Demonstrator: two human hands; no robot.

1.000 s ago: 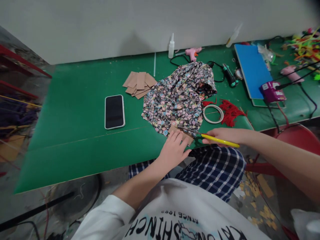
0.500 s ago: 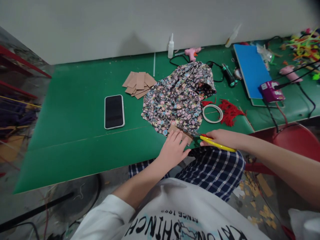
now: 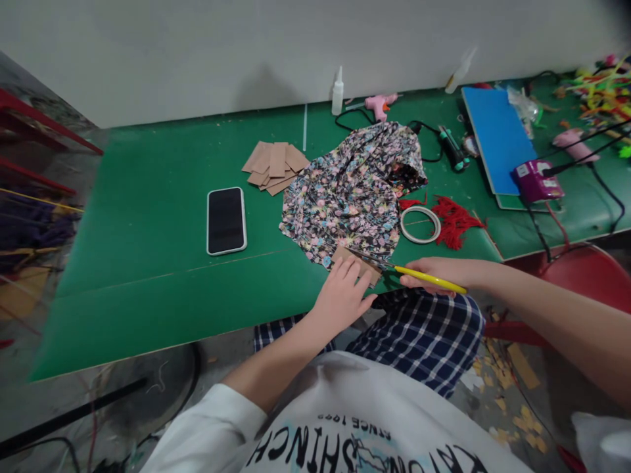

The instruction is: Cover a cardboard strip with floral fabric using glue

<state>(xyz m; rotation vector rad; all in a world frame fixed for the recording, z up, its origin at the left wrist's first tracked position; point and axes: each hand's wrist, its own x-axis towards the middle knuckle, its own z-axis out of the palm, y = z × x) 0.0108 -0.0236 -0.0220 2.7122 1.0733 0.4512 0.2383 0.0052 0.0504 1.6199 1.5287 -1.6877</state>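
My left hand [image 3: 342, 293] lies flat on a small brown card piece [image 3: 367, 267] at the near edge of the green table [image 3: 148, 263], pressing it onto the corner of a flowered cloth [image 3: 352, 190]. My right hand [image 3: 441, 270] grips yellow-handled scissors [image 3: 428, 278]. Their blades [image 3: 367, 257] reach left along the card's far edge, over the cloth.
A phone [image 3: 226, 220] lies left of the cloth, with a stack of brown card pieces [image 3: 273, 165] behind it. Right of the cloth are a tape ring [image 3: 420, 224], red yarn [image 3: 453, 220], a blue board [image 3: 497, 135], a purple device [image 3: 536, 180], glue guns and a glue bottle [image 3: 338, 92].
The scissor handles opened half a second ago and have closed again, with my right hand shifting slightly. My left hand stayed put on the card.
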